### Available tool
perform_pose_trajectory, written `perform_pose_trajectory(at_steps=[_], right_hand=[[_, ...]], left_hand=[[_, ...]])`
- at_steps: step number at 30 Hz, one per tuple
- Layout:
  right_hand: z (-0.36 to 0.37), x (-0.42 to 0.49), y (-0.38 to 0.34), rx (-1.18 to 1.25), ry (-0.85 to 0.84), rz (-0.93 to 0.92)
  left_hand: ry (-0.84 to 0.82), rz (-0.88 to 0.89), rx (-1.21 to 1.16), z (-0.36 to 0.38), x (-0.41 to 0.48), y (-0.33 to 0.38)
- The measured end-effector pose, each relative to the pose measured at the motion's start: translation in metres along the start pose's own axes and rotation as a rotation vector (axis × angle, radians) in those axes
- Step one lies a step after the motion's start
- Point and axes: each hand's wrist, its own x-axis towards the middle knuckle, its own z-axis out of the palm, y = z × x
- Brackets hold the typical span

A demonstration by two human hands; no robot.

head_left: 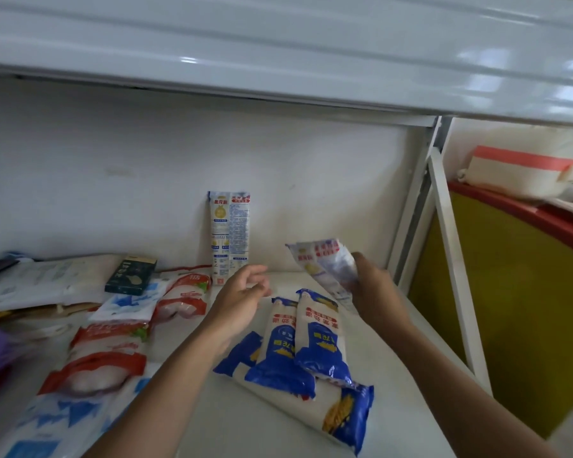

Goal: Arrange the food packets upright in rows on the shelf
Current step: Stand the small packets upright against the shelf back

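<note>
**One packet standing, another in hand**

Head view: the right hand (374, 285) is gripping a white packet (323, 264) by its lower end, tilted, at three o'clock of the upright packet (229, 236) against the wall (139, 180). It is looking light, limp, slippery; a mid-body hold should steady it. The left hand (242, 297) is hovering, fingers spread. Blue packets (298, 345) are lying flat at six o'clock.

Upright packet (229, 238) stands at the shelf's (219, 418) far wall, held packet (321, 262) in my right hand (374, 285) to its right, flat stack (298, 352) nearer, loose packets (113, 352) left.
</note>
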Motion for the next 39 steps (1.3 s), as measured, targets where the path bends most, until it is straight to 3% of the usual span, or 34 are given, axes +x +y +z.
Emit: perform_pose_trajectory(at_steps=[4, 7, 12, 20, 29, 33, 39], right_hand=[[-0.02, 0.013, -0.044, 0.336, -0.08, 0.012], [-0.021, 0.01, -0.064, 0.591, -0.198, -0.003], [0.003, 0.002, -0.077, 0.938, -0.404, 0.075], [0.04, -0.003, -0.076, 0.793, -0.543, 0.138], [0.096, 0.048, -0.061, 0.966, -0.315, 0.291], [0.126, 0.082, -0.049, 1.012, -0.294, 0.342], [0.149, 0.12, -0.038, 0.857, -0.269, 0.356]], left_hand=[[-0.019, 0.026, -0.084, -0.002, -0.005, 0.008], [-0.025, 0.056, -0.291, -0.004, -0.008, 0.015], [0.074, 0.062, -0.447, -0.013, -0.01, 0.014], [0.262, -0.042, -0.499, -0.019, -0.004, 0.006], [0.272, 0.013, -0.468, -0.057, 0.011, -0.002], [0.264, 0.009, -0.42, -0.081, 0.012, -0.013], [0.279, -0.007, -0.385, -0.102, 0.014, -0.026]])
